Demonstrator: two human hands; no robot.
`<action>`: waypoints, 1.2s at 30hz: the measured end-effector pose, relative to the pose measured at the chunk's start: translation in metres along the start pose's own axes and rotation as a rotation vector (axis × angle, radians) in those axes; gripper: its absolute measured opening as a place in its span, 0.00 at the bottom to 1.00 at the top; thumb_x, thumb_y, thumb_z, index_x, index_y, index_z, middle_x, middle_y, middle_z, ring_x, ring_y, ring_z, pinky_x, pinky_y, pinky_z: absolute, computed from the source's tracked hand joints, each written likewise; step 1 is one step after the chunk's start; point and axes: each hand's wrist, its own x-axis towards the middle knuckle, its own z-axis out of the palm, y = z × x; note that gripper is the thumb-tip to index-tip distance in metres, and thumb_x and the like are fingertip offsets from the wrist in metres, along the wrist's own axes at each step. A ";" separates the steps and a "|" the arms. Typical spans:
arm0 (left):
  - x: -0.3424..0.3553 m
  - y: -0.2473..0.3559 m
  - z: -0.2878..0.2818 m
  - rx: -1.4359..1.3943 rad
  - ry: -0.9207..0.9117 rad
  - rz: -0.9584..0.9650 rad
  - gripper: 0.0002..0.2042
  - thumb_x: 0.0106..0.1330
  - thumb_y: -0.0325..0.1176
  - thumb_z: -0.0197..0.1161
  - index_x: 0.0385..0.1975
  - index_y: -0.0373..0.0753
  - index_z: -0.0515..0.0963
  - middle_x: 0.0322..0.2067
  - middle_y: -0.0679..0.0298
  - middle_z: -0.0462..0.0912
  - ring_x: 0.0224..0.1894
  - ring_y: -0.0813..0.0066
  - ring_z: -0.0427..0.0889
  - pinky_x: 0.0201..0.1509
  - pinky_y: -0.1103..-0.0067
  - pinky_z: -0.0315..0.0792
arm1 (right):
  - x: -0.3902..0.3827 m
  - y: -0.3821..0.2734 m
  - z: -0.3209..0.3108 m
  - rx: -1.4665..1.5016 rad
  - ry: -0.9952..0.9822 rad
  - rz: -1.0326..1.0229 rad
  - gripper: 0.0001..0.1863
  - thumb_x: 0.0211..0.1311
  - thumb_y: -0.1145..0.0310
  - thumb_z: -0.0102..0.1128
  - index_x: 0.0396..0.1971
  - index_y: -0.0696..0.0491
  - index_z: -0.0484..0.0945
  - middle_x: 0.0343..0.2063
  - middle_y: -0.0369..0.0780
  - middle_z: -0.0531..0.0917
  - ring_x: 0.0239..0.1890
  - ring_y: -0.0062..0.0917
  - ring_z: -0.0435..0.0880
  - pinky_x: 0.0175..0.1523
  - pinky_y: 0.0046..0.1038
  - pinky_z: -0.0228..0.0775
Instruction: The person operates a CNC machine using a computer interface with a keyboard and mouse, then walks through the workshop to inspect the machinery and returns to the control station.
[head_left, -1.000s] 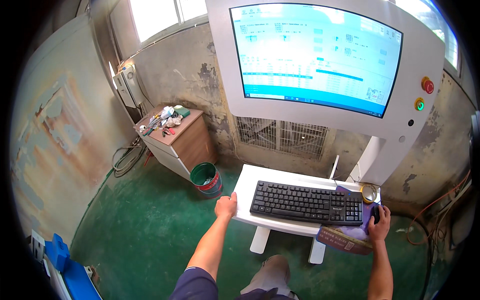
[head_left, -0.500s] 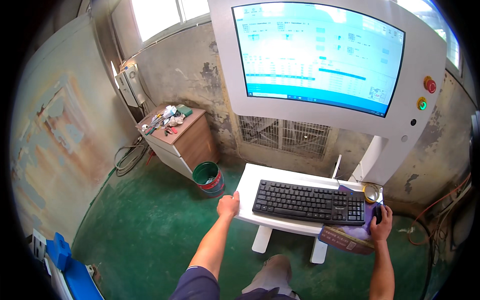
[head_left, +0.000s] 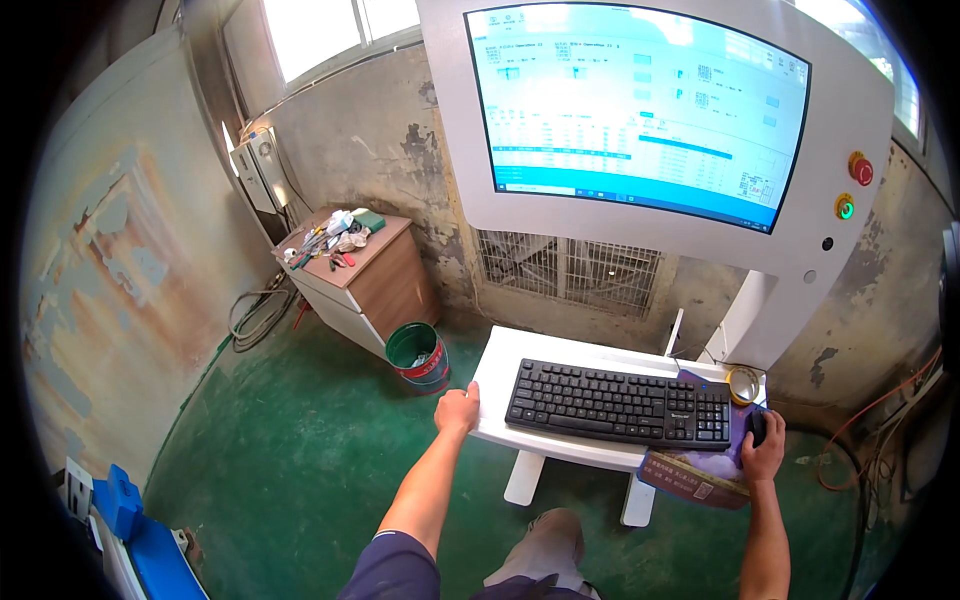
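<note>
A black computer mouse (head_left: 756, 428) lies on a purple mouse pad (head_left: 722, 464) at the right end of the white shelf (head_left: 560, 348). Over the mouse rests my right hand (head_left: 765, 447), its fingers curled round it. My left hand (head_left: 457, 411) grips the left edge of the shelf, fingers folded, the fingertips partly hidden. Between my hands sits a black keyboard (head_left: 620, 404), touched by neither. Beyond it a lit screen (head_left: 640, 110) in a white housing shows tables and small drawings. A roll of yellow tape (head_left: 742, 385) lies behind the mouse.
A red stop button (head_left: 860, 169) and a green-lit button (head_left: 845, 207) are right of the screen. At left stand a green bucket (head_left: 418, 358) with a red band and a wooden cabinet (head_left: 385, 280) topped with tools. Cables (head_left: 835, 450) hang at the right wall.
Both hands keep their places, the right on the mouse and the left at the shelf edge. Small marks near the middle of the screen look slightly different.
</note>
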 end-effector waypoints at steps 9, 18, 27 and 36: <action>0.002 -0.002 0.002 0.002 0.002 0.008 0.27 0.63 0.57 0.47 0.31 0.38 0.84 0.36 0.48 0.83 0.42 0.50 0.82 0.49 0.62 0.73 | 0.001 -0.004 -0.001 0.036 0.005 0.027 0.26 0.45 0.75 0.59 0.50 0.55 0.72 0.53 0.46 0.72 0.55 0.44 0.71 0.59 0.36 0.65; 0.000 -0.001 0.000 -0.003 -0.004 0.000 0.27 0.63 0.57 0.47 0.32 0.38 0.84 0.37 0.48 0.83 0.43 0.50 0.82 0.49 0.62 0.73 | 0.001 -0.002 0.000 -0.007 -0.003 -0.012 0.27 0.45 0.76 0.60 0.51 0.54 0.70 0.52 0.47 0.72 0.55 0.44 0.71 0.60 0.37 0.65; 0.000 0.001 -0.001 -0.003 -0.006 0.000 0.27 0.64 0.57 0.48 0.32 0.38 0.84 0.37 0.48 0.83 0.43 0.50 0.81 0.50 0.62 0.73 | -0.001 0.006 0.002 -0.029 -0.025 -0.036 0.29 0.46 0.75 0.59 0.54 0.55 0.69 0.53 0.47 0.72 0.55 0.44 0.71 0.60 0.36 0.64; -0.001 0.001 -0.001 -0.008 -0.001 0.008 0.27 0.63 0.57 0.48 0.31 0.38 0.84 0.36 0.49 0.83 0.43 0.50 0.82 0.49 0.62 0.73 | 0.001 0.002 0.000 0.039 -0.013 0.041 0.28 0.46 0.75 0.59 0.53 0.55 0.70 0.52 0.46 0.72 0.56 0.44 0.71 0.60 0.36 0.64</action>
